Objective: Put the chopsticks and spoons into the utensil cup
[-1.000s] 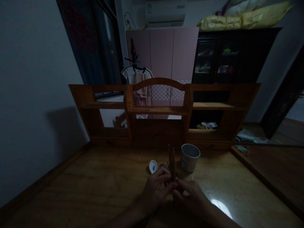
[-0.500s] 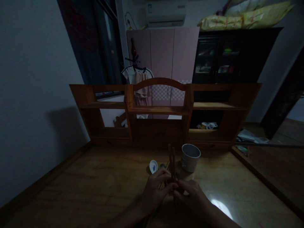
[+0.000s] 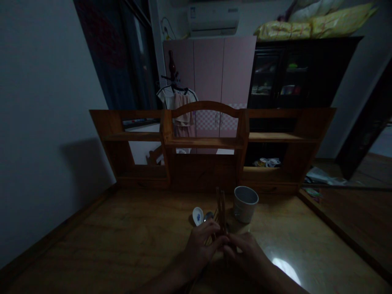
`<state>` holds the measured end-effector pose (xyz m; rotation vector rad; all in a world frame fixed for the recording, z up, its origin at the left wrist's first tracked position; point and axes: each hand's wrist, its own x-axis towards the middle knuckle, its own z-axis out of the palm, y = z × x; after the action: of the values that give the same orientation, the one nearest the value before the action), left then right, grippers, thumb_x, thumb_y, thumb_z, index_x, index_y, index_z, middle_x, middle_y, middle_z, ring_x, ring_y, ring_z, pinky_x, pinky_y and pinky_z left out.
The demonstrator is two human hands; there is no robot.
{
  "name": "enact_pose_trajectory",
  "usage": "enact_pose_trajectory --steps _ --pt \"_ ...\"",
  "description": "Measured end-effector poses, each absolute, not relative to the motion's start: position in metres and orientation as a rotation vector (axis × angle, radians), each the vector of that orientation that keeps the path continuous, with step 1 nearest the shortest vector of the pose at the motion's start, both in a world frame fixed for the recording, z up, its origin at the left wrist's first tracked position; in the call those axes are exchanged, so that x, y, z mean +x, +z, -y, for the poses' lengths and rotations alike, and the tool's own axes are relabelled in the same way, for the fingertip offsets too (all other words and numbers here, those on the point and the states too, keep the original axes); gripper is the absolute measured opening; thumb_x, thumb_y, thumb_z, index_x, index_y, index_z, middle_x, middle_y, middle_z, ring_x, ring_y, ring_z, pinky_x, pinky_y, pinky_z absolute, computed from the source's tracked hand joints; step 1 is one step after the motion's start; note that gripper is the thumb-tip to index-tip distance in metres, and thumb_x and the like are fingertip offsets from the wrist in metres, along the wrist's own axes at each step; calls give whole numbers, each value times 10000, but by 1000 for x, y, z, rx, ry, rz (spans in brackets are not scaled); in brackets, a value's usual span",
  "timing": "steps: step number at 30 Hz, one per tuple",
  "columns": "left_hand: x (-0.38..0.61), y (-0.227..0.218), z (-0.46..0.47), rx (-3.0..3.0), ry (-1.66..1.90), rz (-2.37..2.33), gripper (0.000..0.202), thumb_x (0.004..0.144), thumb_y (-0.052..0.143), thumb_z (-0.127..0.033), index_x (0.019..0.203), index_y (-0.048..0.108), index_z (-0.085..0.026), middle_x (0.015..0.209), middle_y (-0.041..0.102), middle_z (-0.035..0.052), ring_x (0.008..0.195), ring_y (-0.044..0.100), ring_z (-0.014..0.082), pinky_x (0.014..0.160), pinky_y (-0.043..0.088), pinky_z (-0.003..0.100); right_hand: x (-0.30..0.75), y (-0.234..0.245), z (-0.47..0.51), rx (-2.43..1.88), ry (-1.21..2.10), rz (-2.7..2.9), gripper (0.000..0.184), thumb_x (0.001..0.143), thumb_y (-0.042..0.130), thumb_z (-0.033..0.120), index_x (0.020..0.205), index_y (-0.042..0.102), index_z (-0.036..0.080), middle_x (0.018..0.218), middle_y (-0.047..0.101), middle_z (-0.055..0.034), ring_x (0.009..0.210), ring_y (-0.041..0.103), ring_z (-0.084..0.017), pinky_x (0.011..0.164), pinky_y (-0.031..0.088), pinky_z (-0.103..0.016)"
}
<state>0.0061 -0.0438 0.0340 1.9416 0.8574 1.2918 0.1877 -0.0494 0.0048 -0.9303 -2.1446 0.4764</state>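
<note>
Two brown chopsticks [image 3: 223, 208] stand nearly upright between my hands, side by side with their upper ends slightly apart. My left hand [image 3: 203, 243] is closed, thumb and fingers pinching the chopsticks around their middle. My right hand [image 3: 246, 251] grips them from the other side, its fingertips meeting the left thumb. Just beyond my left hand lie a white spoon [image 3: 198, 216] with a blue pattern and a metal spoon [image 3: 208, 216]. More thin sticks, partly hidden, lie under the left hand. A grey metal cup [image 3: 245, 204] stands upright behind my right hand.
The wooden desk [image 3: 137, 232] carries a shelf unit [image 3: 205, 142] along its back edge. A wall [image 3: 45, 163] borders the left side. Light glares off the desktop at the lower right. Wardrobes and a clothes stand are beyond the desk.
Both hands keep their hold on the chopsticks, which have shifted very slightly left. A little more of the metal spoon's bowl shows now.
</note>
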Motion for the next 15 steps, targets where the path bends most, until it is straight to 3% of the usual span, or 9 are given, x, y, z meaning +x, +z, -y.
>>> enact_pose_trajectory --steps 6,10,12,15 --pt "6 34 39 1678 1302 -1010 246 856 625 -361 786 714 -143 759 664 45 718 604 156 666 469 232 188 3 49 -1052 551 2093 237 924 533 355 812 642 176 661 639 -13 563 564 -128 532 402 -218" --pt "-7 34 17 1365 1297 -1020 417 845 590 -494 1031 692 -135 672 602 3 484 483 79 440 351 176 188 9 50 -1064 593 2023 316 945 495 381 749 612 163 641 598 -5 574 543 -120 527 387 -215" --pt "-17 32 4 1287 1284 -1024 518 819 605 -523 1150 635 -126 632 559 -26 405 396 49 386 276 161 187 15 52 -1056 665 1980 308 952 483 384 790 621 162 650 606 -5 582 563 -122 529 402 -211" --pt "-30 24 -12 1392 1163 -1136 558 818 604 -484 1223 576 -101 617 553 -37 379 389 52 381 279 166 185 23 55 -1027 786 1899 251 954 486 383 988 614 170 699 638 -9 617 613 -135 542 442 -210"
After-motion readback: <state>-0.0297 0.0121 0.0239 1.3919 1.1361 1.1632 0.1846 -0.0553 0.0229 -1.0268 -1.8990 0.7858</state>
